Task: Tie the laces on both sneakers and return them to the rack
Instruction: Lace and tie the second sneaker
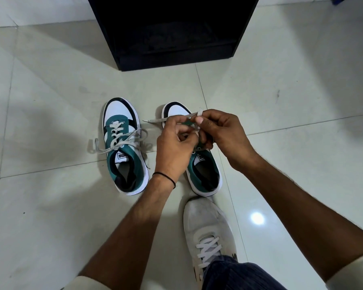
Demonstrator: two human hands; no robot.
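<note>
Two green, white and black sneakers stand side by side on the tiled floor, toes pointing away from me. The left sneaker (pixel 124 147) has its grey laces tied in a bow. Over the right sneaker (pixel 203 174) my left hand (pixel 174 145) and my right hand (pixel 222 132) are both closed on its grey lace (pixel 155 120). One lace end sticks out to the left past my fingers, and a loop rises above my right thumb. My hands hide the middle of that shoe.
A black shoe rack (pixel 172 34) stands on the floor just beyond the sneakers, its inside dark. My own grey shoe (pixel 208 229) rests on the tiles right behind the right sneaker. Pale glossy floor tiles (pixel 50 206) surround everything.
</note>
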